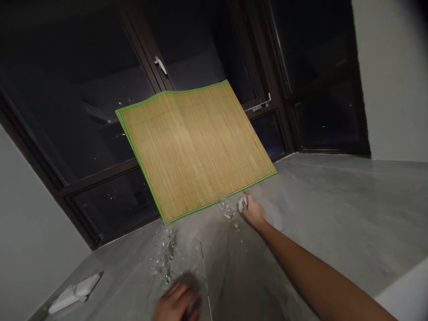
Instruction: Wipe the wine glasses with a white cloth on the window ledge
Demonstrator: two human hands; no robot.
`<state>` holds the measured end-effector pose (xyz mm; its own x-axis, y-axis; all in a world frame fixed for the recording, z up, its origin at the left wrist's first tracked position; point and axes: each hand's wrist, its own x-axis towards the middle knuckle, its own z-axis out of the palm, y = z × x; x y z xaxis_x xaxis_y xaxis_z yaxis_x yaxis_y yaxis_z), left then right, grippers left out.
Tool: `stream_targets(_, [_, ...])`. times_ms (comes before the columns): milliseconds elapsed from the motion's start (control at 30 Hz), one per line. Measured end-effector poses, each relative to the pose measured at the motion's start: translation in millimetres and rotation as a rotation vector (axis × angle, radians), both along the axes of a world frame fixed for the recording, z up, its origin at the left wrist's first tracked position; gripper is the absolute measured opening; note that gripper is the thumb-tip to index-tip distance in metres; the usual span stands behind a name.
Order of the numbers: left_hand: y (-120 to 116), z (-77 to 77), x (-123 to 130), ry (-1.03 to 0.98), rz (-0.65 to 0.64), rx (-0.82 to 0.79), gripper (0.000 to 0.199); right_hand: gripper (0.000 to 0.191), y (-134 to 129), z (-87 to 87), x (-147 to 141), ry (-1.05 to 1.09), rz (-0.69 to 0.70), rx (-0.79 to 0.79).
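Note:
My right hand (254, 211) reaches out over the grey surface, its fingers closed on a small white wad (242, 204) that looks like tissue or cloth. Its index finger is at the lower green edge of a bamboo mat (200, 149), which stands tilted up against the window. Just left of that hand are clear stemmed glasses (229, 212). More clear glasses (164, 256) stand in a cluster farther left. My left hand (176, 302) is at the bottom, below that cluster, smeared by motion. Its fingers look curled, but whether they hold anything is unclear.
A white packet (75, 293) lies on the grey stone-like ledge (347, 200) at the lower left. Behind the mat is a dark-framed window with a white handle (161, 65). Pale walls (394, 80) bound the ledge on both sides.

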<state>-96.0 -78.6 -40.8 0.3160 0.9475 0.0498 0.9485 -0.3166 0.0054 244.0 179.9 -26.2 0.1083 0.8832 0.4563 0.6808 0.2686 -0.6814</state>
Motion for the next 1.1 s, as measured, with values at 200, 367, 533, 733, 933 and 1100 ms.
stream_targets(200, [136,19.2,155,-0.145,0.126,0.096,0.068,0.045,-1,-0.1,1,0.002,-0.006,-0.001])
stream_targets(367, [189,22.1,165,-0.219,0.184,0.132,0.061,0.045,-2,-0.7,0,-0.004,-0.002,0.006])
stream_targets(533, [205,16.0,167,-0.224,0.047,0.076,0.066,0.046,-3,1.8,0,-0.027,0.008,0.003])
stream_targets(733, [221,12.9,179,-0.150,0.099,-0.007,0.067,0.045,-3,1.5,1,-0.020,-0.011,-0.015])
stream_targets(933, [188,15.8,145,-0.092,0.118,-0.022,0.059,0.044,-3,0.3,0,0.003,0.003,-0.014])
stream_targets(1100, [144,21.8,100,-0.038,0.205,-0.009,0.058,0.043,-3,-0.1,-2,0.000,0.019,0.013])
